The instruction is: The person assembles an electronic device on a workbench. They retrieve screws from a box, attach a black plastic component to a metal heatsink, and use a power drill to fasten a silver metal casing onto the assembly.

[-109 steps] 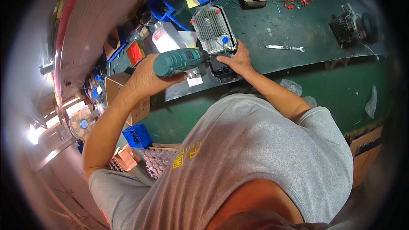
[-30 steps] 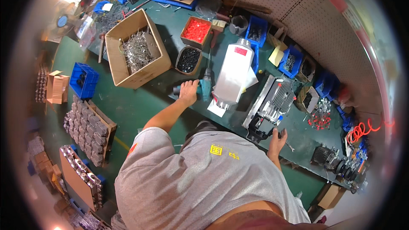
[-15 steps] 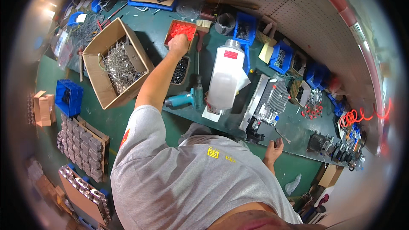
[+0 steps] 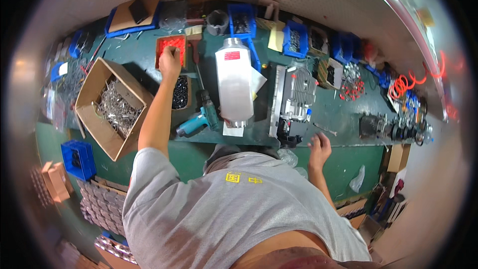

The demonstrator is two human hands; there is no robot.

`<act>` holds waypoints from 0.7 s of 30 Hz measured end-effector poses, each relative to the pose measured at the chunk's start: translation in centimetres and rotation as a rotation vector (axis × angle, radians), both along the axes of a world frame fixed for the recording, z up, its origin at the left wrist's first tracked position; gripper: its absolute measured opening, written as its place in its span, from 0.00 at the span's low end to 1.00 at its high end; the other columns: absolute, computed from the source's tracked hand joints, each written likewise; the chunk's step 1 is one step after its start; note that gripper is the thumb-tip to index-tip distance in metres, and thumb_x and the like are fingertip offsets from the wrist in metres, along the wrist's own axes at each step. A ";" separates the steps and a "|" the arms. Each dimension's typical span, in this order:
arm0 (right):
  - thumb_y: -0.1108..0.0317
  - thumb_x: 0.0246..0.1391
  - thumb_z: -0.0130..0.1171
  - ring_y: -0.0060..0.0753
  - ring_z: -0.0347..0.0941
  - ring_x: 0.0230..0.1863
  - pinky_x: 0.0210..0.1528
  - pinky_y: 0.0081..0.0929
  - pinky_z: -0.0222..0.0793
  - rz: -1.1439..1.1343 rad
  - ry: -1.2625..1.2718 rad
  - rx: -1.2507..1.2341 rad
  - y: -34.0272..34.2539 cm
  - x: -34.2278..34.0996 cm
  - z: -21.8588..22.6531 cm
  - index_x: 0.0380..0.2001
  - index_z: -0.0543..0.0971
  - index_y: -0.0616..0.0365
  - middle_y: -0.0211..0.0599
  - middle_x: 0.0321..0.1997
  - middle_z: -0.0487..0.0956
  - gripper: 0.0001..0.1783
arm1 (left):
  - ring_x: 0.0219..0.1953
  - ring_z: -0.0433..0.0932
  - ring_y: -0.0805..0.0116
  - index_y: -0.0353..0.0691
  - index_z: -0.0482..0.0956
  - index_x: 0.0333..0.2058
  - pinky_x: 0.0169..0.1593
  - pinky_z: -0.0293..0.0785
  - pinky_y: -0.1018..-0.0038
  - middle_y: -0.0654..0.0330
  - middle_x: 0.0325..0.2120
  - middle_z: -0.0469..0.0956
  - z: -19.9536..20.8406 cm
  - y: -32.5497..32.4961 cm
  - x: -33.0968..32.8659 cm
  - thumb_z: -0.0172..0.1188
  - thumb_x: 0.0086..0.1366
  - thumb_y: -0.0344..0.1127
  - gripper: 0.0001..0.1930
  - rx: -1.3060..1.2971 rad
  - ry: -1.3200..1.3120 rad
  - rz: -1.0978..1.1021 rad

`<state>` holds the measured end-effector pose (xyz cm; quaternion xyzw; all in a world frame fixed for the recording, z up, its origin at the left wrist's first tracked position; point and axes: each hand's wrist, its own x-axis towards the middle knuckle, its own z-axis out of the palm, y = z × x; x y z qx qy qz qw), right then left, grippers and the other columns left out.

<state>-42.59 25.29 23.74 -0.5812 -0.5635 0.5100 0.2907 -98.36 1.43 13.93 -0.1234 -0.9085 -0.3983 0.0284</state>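
nearest, the right hand [image 4: 319,153] is at the front edge of the table [image 4: 334,112], fingers apart, near a wrench [image 4: 325,129] that lies aslant, its right end closer to that edge. left of it sits a finned metal housing [image 4: 301,92], long axis front to back, black end foremost. farther off to the left, the left hand [image 4: 170,64] reaches into a small box [image 4: 184,61] of red parts [image 4: 172,42], covering part of its near side; the fingertips are hidden, so i cannot tell whether they are together.
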 end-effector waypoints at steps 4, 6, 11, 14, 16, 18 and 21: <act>0.67 0.65 0.60 0.32 0.80 0.46 0.42 0.30 0.80 0.244 0.241 -0.410 -0.3 -8.2 3.6 0.54 0.76 0.66 0.44 0.47 0.82 0.18 | 0.30 0.80 0.70 0.35 0.81 0.38 0.36 0.76 0.72 0.55 0.27 0.82 5.6 5.7 11.7 0.65 0.66 0.29 0.05 0.397 -0.144 -0.405; 0.59 0.67 0.59 0.33 0.80 0.45 0.44 0.33 0.80 0.349 0.385 -0.662 -0.5 -12.0 3.4 0.50 0.78 0.63 0.41 0.44 0.82 0.18 | 0.34 0.77 0.77 0.33 0.81 0.41 0.40 0.75 0.77 0.62 0.32 0.82 9.2 7.9 18.4 0.64 0.67 0.27 0.06 0.381 -0.343 -0.612; 0.56 0.70 0.54 0.25 0.73 0.31 0.31 0.27 0.69 0.461 0.537 -1.000 -0.1 -16.8 2.8 0.40 0.79 0.55 0.26 0.32 0.78 0.14 | 0.37 0.80 0.75 0.30 0.78 0.46 0.42 0.78 0.77 0.58 0.36 0.82 13.5 11.0 27.6 0.64 0.66 0.24 0.11 0.391 -0.667 -0.813; 0.61 0.68 0.55 0.25 0.73 0.31 0.31 0.26 0.69 0.441 0.537 -0.965 1.3 -15.5 2.1 0.39 0.81 0.56 0.27 0.32 0.79 0.11 | 0.38 0.81 0.73 0.30 0.78 0.46 0.41 0.79 0.76 0.57 0.36 0.82 13.3 11.5 29.2 0.63 0.67 0.24 0.10 0.558 -0.674 -0.673; 0.67 0.66 0.57 0.23 0.74 0.31 0.31 0.24 0.70 0.488 0.527 -0.957 2.4 -14.4 2.7 0.42 0.82 0.58 0.28 0.33 0.80 0.08 | 0.38 0.81 0.72 0.29 0.77 0.45 0.41 0.79 0.76 0.57 0.36 0.82 12.9 12.0 29.8 0.62 0.67 0.24 0.09 0.662 -0.708 -0.585; 0.68 0.66 0.58 0.22 0.74 0.32 0.32 0.23 0.71 0.524 0.533 -0.909 3.2 -13.5 2.5 0.44 0.82 0.59 0.29 0.35 0.81 0.09 | 0.38 0.81 0.73 0.28 0.77 0.45 0.43 0.79 0.76 0.57 0.37 0.82 12.8 12.6 30.4 0.62 0.67 0.24 0.09 0.662 -0.789 -0.537; 0.69 0.65 0.59 0.20 0.74 0.32 0.32 0.21 0.71 0.565 0.570 -0.928 4.7 -12.2 2.9 0.44 0.82 0.60 0.28 0.35 0.81 0.08 | 0.37 0.81 0.74 0.30 0.78 0.45 0.42 0.80 0.77 0.57 0.37 0.82 12.9 14.0 32.0 0.61 0.69 0.25 0.09 0.686 -0.811 -0.481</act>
